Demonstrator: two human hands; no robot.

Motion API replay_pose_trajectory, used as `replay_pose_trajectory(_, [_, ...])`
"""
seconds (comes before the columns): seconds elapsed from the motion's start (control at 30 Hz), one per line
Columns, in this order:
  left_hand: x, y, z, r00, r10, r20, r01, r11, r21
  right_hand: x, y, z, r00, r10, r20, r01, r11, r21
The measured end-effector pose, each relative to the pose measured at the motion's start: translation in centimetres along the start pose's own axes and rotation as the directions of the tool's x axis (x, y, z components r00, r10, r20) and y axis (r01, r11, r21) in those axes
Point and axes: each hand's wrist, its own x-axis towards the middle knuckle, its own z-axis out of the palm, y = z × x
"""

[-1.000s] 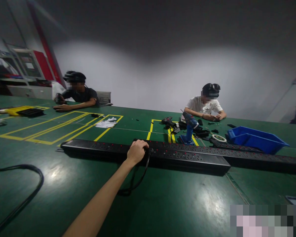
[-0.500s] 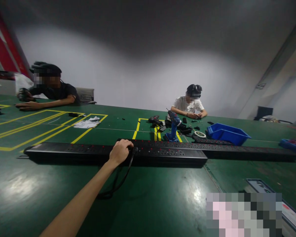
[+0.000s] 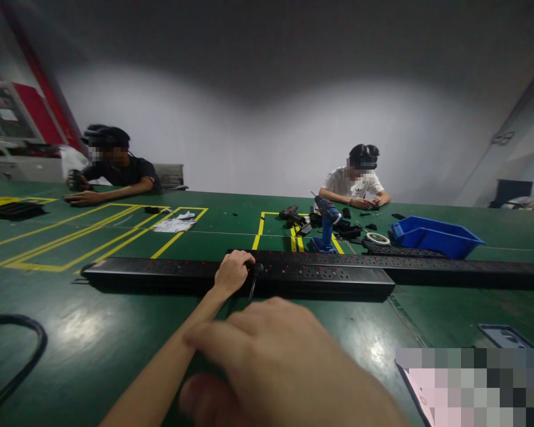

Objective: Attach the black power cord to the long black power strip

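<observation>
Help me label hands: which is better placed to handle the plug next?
Probably the left hand: it is on the front power strip, beside the plug. The right hand is nearer the camera, blurred and seemingly short of the plug.

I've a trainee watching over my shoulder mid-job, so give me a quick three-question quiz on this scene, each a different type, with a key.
1. Multiple choice: Who is touching the near power strip?
a) both of the wearer's hands
b) only the wearer's left hand
c) neither of the wearer's hands

2. True or false: In this view, the blue bin lies to the right of the blue drill.

3. Fill in the blank: Just to the right of the left hand is a black ____ with a cable.

Key:
1: b; the right hand is blurred in the foreground, apart from the strip.
2: true.
3: plug.
</observation>
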Motion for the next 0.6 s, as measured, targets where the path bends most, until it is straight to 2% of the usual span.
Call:
replay_pose_trajectory(0.03, [-0.1, 0.1, -0.1, 1.0, 0.007, 0.002, -0.007, 1.0, 0.009, 1.0, 0.9, -1.6, 0.995, 0.06, -0.08, -0.064, 0.997, -0.038])
replay_pose_trajectory(0.1, [-0.2, 0.3, -0.3, 1.0, 0.023, -0.003, -0.023, 1.0, 0.019, 2.3, 3.3, -3.5, 0.984, 0.095, -0.15, -0.108, 0.991, -0.085])
replay_pose_trajectory(0.17, [-0.2, 0.4, -0.4, 1.0, 0.021, -0.009, -0.021, 1.0, 0.009, 2.8, 6.1, -4.1, 0.965, 0.195, -0.177, -0.22, 0.966, -0.134])
replay_pose_trajectory(0.27, [0.0, 0.3, -0.3, 1.0, -0.003, -0.002, 0.003, 1.0, -0.021, 3.1, 10.3, -3.8, 0.922, 0.348, -0.17, -0.378, 0.904, -0.2])
replay_pose_trajectory(0.43, [0.2, 0.1, -0.1, 1.0, -0.007, -0.01, 0.007, 1.0, -0.027, 3.9, 15.8, -1.7, 0.881, 0.469, 0.065, -0.429, 0.848, -0.312])
replay_pose_trajectory(0.6, [0.1, 0.4, -0.3, 1.0, -0.001, -0.018, 0.001, 1.0, -0.022, 5.8, 18.7, 3.1, 0.836, 0.524, 0.163, -0.468, 0.835, -0.288])
